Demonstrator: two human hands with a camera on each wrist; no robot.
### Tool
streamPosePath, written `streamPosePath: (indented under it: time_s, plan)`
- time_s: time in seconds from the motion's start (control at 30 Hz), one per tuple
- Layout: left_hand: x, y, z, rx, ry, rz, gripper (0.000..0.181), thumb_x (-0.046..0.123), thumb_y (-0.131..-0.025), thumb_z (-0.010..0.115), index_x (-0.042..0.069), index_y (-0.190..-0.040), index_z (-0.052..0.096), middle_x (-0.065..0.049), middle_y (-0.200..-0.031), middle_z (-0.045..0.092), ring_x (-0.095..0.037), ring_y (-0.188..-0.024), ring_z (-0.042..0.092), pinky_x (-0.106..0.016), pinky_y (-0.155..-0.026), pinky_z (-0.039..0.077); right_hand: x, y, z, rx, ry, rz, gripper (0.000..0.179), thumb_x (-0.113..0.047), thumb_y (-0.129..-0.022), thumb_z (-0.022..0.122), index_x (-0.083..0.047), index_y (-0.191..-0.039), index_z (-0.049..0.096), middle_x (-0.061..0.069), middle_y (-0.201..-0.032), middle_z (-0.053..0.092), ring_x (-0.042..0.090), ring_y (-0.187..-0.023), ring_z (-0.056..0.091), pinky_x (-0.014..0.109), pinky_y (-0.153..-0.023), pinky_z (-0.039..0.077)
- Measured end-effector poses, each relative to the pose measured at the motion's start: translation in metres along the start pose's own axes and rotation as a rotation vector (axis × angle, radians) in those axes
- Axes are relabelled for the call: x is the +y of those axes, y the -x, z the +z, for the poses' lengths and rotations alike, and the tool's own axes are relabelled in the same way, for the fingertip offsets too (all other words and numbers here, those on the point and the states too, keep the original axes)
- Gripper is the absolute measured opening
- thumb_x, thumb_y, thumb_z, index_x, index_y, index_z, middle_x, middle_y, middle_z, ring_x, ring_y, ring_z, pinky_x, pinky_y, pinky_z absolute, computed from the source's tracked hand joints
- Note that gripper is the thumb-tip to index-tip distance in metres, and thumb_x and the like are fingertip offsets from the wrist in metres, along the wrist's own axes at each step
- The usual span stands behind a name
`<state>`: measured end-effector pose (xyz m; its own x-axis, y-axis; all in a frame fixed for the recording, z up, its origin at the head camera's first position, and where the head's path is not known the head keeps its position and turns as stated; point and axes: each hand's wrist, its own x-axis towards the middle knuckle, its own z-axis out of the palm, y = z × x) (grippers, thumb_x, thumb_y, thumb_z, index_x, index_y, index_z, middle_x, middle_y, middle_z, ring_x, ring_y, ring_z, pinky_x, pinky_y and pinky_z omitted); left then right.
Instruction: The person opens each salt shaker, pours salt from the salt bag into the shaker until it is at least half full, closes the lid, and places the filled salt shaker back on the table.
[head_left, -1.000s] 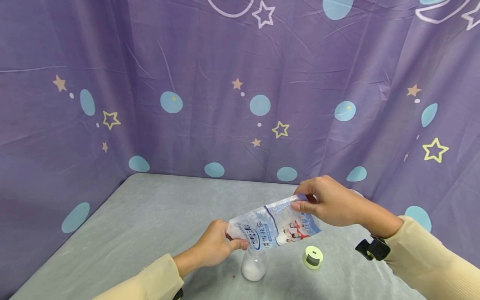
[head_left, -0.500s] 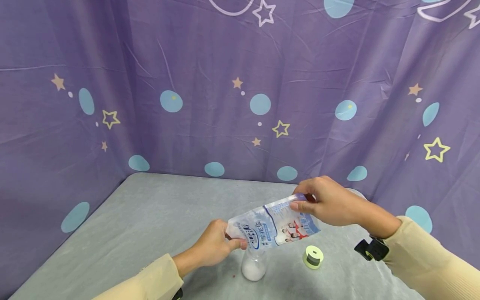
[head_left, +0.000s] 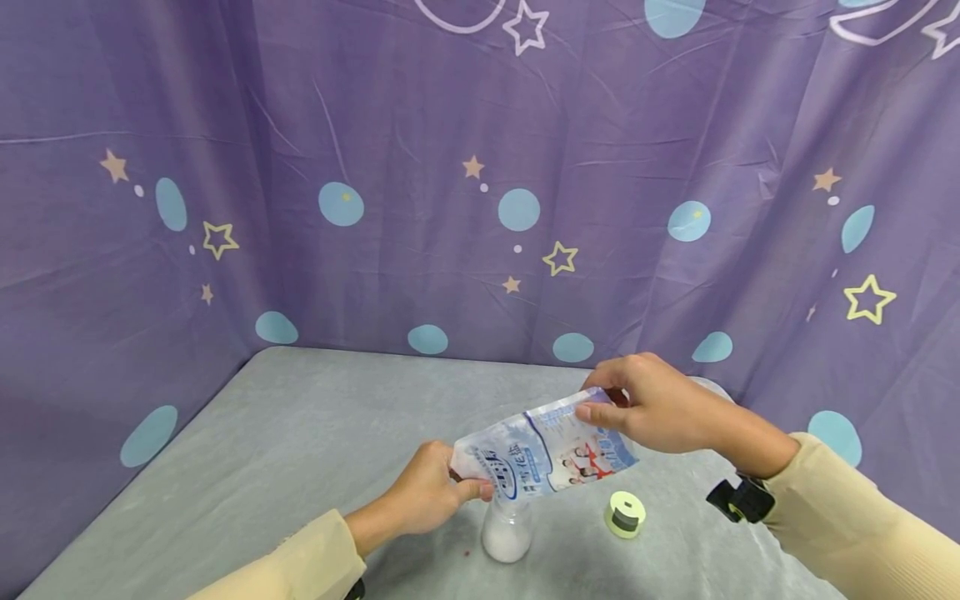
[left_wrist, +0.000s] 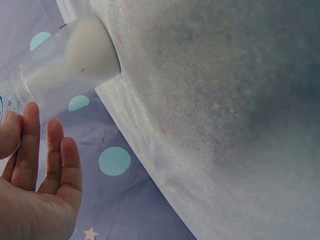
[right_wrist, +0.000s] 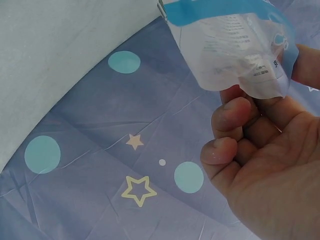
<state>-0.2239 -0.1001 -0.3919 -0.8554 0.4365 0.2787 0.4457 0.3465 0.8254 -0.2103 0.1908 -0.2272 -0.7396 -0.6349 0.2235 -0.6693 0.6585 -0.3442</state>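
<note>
Our left hand (head_left: 426, 492) pinches the low end of a soft blue-and-white printed plastic pouch (head_left: 534, 457), over a clear round bottle (head_left: 507, 515) of white powder (head_left: 506, 547); our right hand (head_left: 663, 408) grips the high end. Probably floppy, light-ish, so we'd support both ends. Left-wrist view shows extended fingers (left_wrist: 70, 160) the head view hides.

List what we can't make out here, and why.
Mouth of the bottle: head view, hidden behind the bag.
Most of the bag: left wrist view, cut off by the left edge.
Small print on the bag: right wrist view, too small and blurred.
Red speck: head view, too small to identify.
</note>
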Motion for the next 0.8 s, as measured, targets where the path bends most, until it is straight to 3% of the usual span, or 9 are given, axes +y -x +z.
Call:
streamPosePath:
  time_s: [0.8]
  plan:
    - [-0.0007, -0.0002, -0.0001, -0.007, -0.025, -0.011, 0.006, 0.012, -0.085, 0.084, 0.008, -0.087, 0.080, 0.008, -0.080, 0.076, -0.004, -0.069, 0.063, -0.023, -0.057, 0.048, 0.0002, -0.0009, -0.0006, 0.001, -0.001, 0.000, 0.012, -0.032, -0.097, 0.072, -0.023, -0.089, 0.074, -0.015, -0.077, 0.065, 0.010, -0.061, 0.054, 0.025, -0.053, 0.042]
